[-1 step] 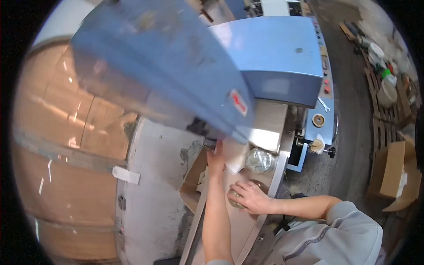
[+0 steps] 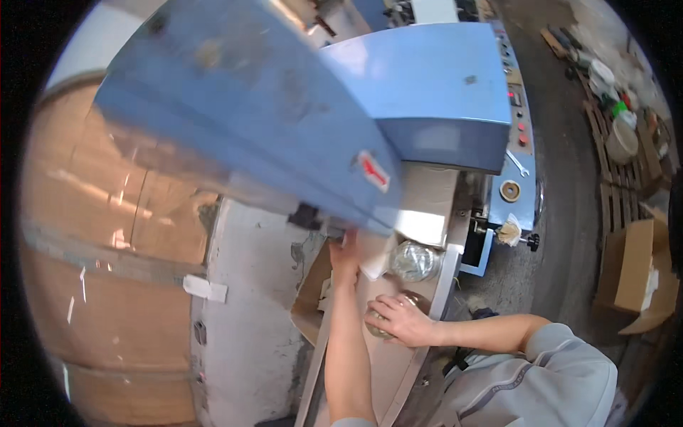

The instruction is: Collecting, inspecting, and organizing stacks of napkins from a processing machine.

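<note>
My right hand [image 2: 404, 320] rests over a round, shiny, yellowish-green thing [image 2: 377, 331] on the metal chute. Its fingers curl over the top, and the palm hides most of it. A round bundle in crinkled clear wrap [image 2: 414, 262] lies just beyond that hand. My left hand [image 2: 344, 260] reaches up along the chute's left side, beside a white flat piece [image 2: 377, 260]. The blue machine's long slanted cover [image 2: 284, 107] overhangs it, and its fingertips are blurred and partly hidden.
The metal chute [image 2: 420, 363] runs beneath my arms to a blue housing [image 2: 441, 78]. An open carton [image 2: 309, 299] stands left of it. A wrench [image 2: 518, 164] and a ring-shaped part [image 2: 510, 191] lie on the control ledge. Another carton [image 2: 629, 267] and a loaded pallet [image 2: 612, 185] stand at right.
The machine cover and housing appear slightly farther left in the view. Both hands stay in nearly the same places, the right one still on the round thing.
</note>
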The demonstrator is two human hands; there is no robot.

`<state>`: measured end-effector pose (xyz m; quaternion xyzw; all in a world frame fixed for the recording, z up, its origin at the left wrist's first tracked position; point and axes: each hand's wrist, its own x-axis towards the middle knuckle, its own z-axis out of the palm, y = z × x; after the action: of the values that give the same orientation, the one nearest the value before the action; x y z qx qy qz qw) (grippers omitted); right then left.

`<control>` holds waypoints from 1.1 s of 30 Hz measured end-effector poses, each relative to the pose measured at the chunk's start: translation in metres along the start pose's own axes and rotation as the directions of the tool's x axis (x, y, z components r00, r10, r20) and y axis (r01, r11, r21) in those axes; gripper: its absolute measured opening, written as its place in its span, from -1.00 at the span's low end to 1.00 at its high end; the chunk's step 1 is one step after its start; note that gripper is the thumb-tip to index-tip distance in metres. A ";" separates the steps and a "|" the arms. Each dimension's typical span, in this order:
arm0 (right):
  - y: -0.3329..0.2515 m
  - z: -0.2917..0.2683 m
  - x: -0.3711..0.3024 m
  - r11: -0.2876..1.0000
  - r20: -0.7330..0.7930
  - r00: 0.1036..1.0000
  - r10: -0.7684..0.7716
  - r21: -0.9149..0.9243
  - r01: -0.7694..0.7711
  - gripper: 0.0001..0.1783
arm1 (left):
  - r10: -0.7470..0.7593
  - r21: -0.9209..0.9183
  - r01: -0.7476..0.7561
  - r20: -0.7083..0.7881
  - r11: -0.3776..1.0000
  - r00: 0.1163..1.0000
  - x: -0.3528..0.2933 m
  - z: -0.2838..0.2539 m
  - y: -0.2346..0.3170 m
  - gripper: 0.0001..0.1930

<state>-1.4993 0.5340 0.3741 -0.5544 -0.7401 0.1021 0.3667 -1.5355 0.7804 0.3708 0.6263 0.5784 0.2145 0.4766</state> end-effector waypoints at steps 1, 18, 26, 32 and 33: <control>-0.023 0.004 0.010 0.995 0.017 0.996 -0.085 0.060 0.084 -0.22 | 0.099 0.052 -0.092 -0.149 0.994 0.984 0.028 -0.046 -0.048 -0.33; 0.017 0.014 -0.012 0.999 0.011 0.999 0.052 0.007 -0.052 -0.18 | -0.019 -0.143 0.059 0.264 0.988 0.964 0.008 0.018 0.028 -0.47; 0.003 0.002 -0.001 0.997 0.003 0.999 0.049 -0.060 -0.049 -0.22 | 0.051 0.196 -0.074 0.118 0.978 0.992 -0.002 -0.013 0.005 -0.70; -0.003 0.000 0.003 0.995 0.069 0.997 0.042 -0.088 -0.036 -0.16 | 0.041 -0.659 -0.064 -0.050 0.750 0.998 -0.081 -0.081 -0.025 -0.91; -0.010 0.000 0.008 0.996 0.059 0.998 0.027 -0.086 -0.022 -0.17 | 0.160 -0.582 -0.228 -0.166 0.781 0.973 -0.088 -0.112 -0.051 -0.98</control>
<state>-1.5079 0.5374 0.3833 -0.5753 -0.7477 0.0915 0.3188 -1.6752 0.7313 0.4041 0.4880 0.4387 0.4669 0.5928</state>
